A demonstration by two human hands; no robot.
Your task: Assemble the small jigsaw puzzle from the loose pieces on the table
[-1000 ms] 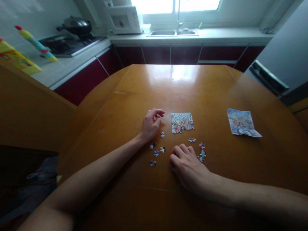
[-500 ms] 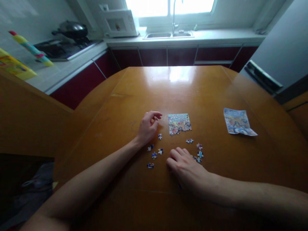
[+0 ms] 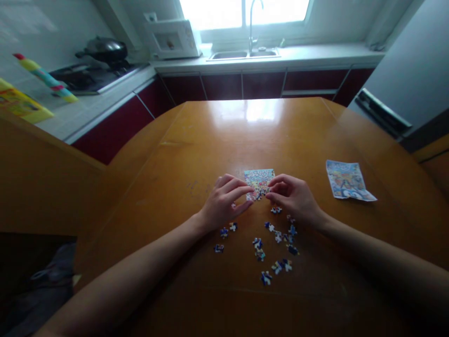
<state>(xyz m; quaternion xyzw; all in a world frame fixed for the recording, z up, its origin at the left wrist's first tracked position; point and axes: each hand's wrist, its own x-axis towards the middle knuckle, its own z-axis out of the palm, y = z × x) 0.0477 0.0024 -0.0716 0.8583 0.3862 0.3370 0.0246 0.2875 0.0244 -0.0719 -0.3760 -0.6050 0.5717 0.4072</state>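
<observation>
A partly assembled jigsaw puzzle point(image 3: 258, 177) lies flat on the wooden table, its lower edge uneven. My left hand point(image 3: 228, 199) is at its lower left, thumb and forefinger apart, fingertips at the puzzle's edge. At the lower right edge, my right hand point(image 3: 293, 196) is pinched on a small puzzle piece, mostly hidden by the fingertips. Below the right hand lies a loose piece point(image 3: 276, 210). Several more loose pieces are scattered nearer me, among them a dark blue one point(image 3: 292, 249) and a blue-and-white one point(image 3: 266, 278). A few others point(image 3: 223, 232) lie under the left wrist.
A creased printed sheet point(image 3: 350, 180) rests on the table point(image 3: 196, 154) to the right. Beyond the table are a counter with a sink point(image 3: 229, 55), a white microwave point(image 3: 173, 40) and a stove with a black pan point(image 3: 105, 49). A fridge point(image 3: 403, 70) stands at the right.
My right hand has moved up from the loose pieces to the puzzle's lower right edge, uncovering several pieces. My left hand has shifted right and slightly down to the puzzle's left edge.
</observation>
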